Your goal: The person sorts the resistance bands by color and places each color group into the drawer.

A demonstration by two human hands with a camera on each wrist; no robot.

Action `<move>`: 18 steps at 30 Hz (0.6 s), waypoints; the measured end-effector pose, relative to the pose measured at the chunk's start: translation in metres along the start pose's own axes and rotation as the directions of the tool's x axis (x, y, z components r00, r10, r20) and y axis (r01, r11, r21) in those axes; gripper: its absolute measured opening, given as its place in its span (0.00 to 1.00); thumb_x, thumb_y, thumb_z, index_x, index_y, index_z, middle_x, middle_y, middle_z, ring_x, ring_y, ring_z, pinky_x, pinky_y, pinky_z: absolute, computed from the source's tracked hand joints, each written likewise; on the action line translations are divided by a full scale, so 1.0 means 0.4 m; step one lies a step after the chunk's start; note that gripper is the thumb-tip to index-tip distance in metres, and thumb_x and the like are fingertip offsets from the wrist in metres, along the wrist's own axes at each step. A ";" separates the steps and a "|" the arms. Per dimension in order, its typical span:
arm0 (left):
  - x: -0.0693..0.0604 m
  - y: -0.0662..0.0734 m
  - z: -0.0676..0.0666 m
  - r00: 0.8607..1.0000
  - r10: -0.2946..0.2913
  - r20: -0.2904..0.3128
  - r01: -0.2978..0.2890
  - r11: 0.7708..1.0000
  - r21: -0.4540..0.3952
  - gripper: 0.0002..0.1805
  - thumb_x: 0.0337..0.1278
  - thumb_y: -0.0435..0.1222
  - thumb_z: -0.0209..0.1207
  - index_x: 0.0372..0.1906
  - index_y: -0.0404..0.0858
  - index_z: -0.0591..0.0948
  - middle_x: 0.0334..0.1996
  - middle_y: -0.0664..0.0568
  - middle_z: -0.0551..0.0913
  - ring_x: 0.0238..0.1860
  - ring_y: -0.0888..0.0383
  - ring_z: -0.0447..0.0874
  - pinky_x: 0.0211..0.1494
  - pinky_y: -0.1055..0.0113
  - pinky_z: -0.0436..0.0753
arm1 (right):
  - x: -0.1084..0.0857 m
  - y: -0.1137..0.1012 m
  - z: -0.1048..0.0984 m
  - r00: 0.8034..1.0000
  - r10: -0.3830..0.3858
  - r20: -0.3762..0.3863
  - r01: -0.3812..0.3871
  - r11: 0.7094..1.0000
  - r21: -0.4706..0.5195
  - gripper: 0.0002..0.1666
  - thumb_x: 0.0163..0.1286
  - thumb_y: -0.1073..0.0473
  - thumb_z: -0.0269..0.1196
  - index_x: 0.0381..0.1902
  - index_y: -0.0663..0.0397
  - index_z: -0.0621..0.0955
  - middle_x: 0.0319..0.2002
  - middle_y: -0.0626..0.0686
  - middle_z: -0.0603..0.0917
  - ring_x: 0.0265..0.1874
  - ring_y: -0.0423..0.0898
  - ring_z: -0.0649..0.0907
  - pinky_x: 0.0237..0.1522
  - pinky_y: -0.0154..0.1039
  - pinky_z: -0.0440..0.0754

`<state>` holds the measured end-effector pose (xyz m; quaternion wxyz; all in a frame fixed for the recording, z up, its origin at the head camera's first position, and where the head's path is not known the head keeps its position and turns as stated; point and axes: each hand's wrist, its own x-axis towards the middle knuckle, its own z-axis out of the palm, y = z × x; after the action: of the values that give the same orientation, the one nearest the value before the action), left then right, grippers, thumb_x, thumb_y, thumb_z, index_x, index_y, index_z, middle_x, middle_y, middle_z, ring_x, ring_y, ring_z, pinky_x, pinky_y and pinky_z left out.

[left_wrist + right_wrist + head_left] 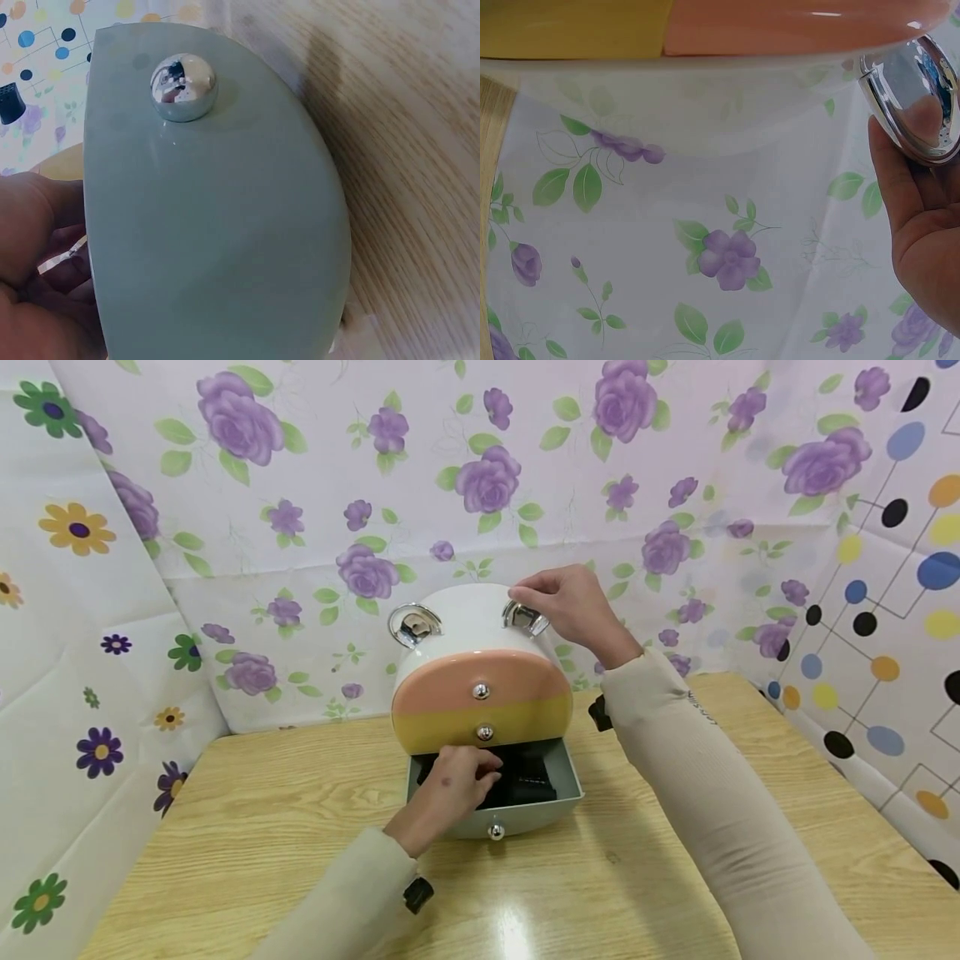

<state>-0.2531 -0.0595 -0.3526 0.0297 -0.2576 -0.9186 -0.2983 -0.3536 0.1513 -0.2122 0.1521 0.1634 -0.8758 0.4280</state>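
Note:
A small rounded cabinet [468, 622] in white, with orange, yellow and grey-green drawer fronts, stands on the table. Its bottom drawer [525, 821] is pulled out, with black items [528, 781] inside. Over this drawer is my left hand [450, 777], its fingers loosely bent among the black items and nothing visible between thumb and forefinger. The drawer's front hides part of that hand in the left wrist view. At the cabinet's upper right, my right hand [566, 606] grips a chrome ear-shaped piece [915, 97]. A matching chrome ear [415, 627] sits at the upper left.
The wood-grain table [315, 793] extends on both sides of the cabinet. Behind it hangs a flowered cloth [315, 527], and a dotted sheet [885, 610] covers the right side. Round chrome knobs [481, 692] stick out from the drawer fronts.

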 end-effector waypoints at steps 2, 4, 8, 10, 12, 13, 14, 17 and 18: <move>-0.002 -0.001 -0.002 1.000 0.003 0.000 -0.003 1.000 0.003 0.08 0.64 0.29 0.64 0.45 0.34 0.88 0.42 0.48 0.88 0.39 0.57 0.85 0.35 0.73 0.84 | 0.002 0.000 0.002 1.000 -0.002 -0.003 0.002 1.000 -0.002 0.17 0.72 0.49 0.65 0.47 0.56 0.89 0.43 0.54 0.89 0.48 0.48 0.84 0.53 0.47 0.83; -0.003 -0.002 -0.006 1.000 0.005 -0.005 -0.005 1.000 0.003 0.08 0.64 0.29 0.64 0.46 0.34 0.88 0.43 0.48 0.88 0.40 0.57 0.85 0.35 0.73 0.85 | 0.003 -0.001 0.003 1.000 -0.005 -0.004 0.005 1.000 -0.001 0.17 0.72 0.50 0.66 0.46 0.56 0.89 0.43 0.54 0.89 0.47 0.48 0.84 0.53 0.46 0.83; -0.011 -0.006 -0.023 1.000 0.000 -0.015 0.000 1.000 -0.020 0.08 0.64 0.29 0.65 0.46 0.33 0.88 0.43 0.47 0.88 0.44 0.54 0.85 0.38 0.70 0.86 | 0.003 -0.003 0.004 1.000 -0.010 0.001 0.010 1.000 -0.001 0.17 0.72 0.50 0.66 0.46 0.56 0.89 0.43 0.54 0.89 0.48 0.48 0.84 0.53 0.46 0.83; -0.017 -0.009 -0.036 1.000 -0.004 -0.028 0.003 1.000 -0.028 0.08 0.63 0.30 0.65 0.45 0.33 0.89 0.42 0.47 0.88 0.44 0.54 0.85 0.39 0.68 0.87 | 0.002 -0.003 0.002 1.000 -0.012 0.006 0.012 1.000 -0.006 0.17 0.72 0.49 0.65 0.47 0.56 0.89 0.44 0.55 0.89 0.48 0.49 0.84 0.54 0.47 0.83; -0.025 -0.012 -0.050 0.999 -0.014 -0.041 0.012 0.999 -0.034 0.08 0.63 0.30 0.66 0.44 0.34 0.89 0.41 0.48 0.89 0.42 0.56 0.85 0.38 0.68 0.87 | 0.002 -0.003 0.001 1.000 -0.014 0.007 0.014 1.000 -0.009 0.17 0.72 0.49 0.65 0.47 0.56 0.89 0.44 0.55 0.88 0.49 0.49 0.84 0.54 0.48 0.83; -0.029 -0.015 -0.056 0.999 -0.021 -0.047 0.019 0.999 -0.035 0.07 0.62 0.31 0.66 0.44 0.34 0.89 0.40 0.49 0.89 0.40 0.57 0.85 0.37 0.68 0.87 | 0.001 -0.003 0.000 1.000 -0.013 0.007 0.013 1.000 -0.011 0.17 0.72 0.49 0.65 0.47 0.56 0.89 0.44 0.55 0.88 0.49 0.50 0.84 0.54 0.48 0.83; -0.033 -0.017 -0.064 0.998 -0.027 -0.056 0.025 0.999 -0.037 0.07 0.62 0.31 0.67 0.43 0.35 0.89 0.39 0.50 0.89 0.38 0.58 0.85 0.37 0.68 0.87 | 0.000 -0.002 -0.001 1.000 -0.011 0.007 0.011 1.000 -0.012 0.17 0.72 0.49 0.65 0.47 0.56 0.89 0.45 0.55 0.88 0.49 0.50 0.84 0.54 0.48 0.83; -0.049 -0.028 -0.084 0.995 -0.060 -0.077 0.057 0.997 -0.046 0.06 0.61 0.32 0.67 0.42 0.36 0.90 0.38 0.52 0.88 0.35 0.61 0.85 0.35 0.69 0.87 | -0.001 -0.003 -0.002 1.000 -0.002 0.007 0.002 1.000 -0.008 0.17 0.72 0.49 0.65 0.47 0.56 0.89 0.45 0.55 0.88 0.49 0.49 0.84 0.54 0.47 0.83; -0.055 -0.032 -0.090 0.994 -0.072 -0.084 0.067 0.996 -0.055 0.06 0.61 0.32 0.68 0.41 0.37 0.90 0.38 0.53 0.88 0.35 0.61 0.85 0.35 0.70 0.87 | -0.002 -0.003 -0.003 1.000 -0.001 0.010 0.001 1.000 -0.009 0.18 0.72 0.49 0.65 0.47 0.56 0.89 0.45 0.55 0.88 0.49 0.50 0.84 0.54 0.48 0.82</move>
<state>-0.2439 -0.0984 -0.3344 0.0522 -0.2130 -0.9167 -0.3340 -0.3523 0.1515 -0.2111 0.1488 0.1653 -0.8783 0.4233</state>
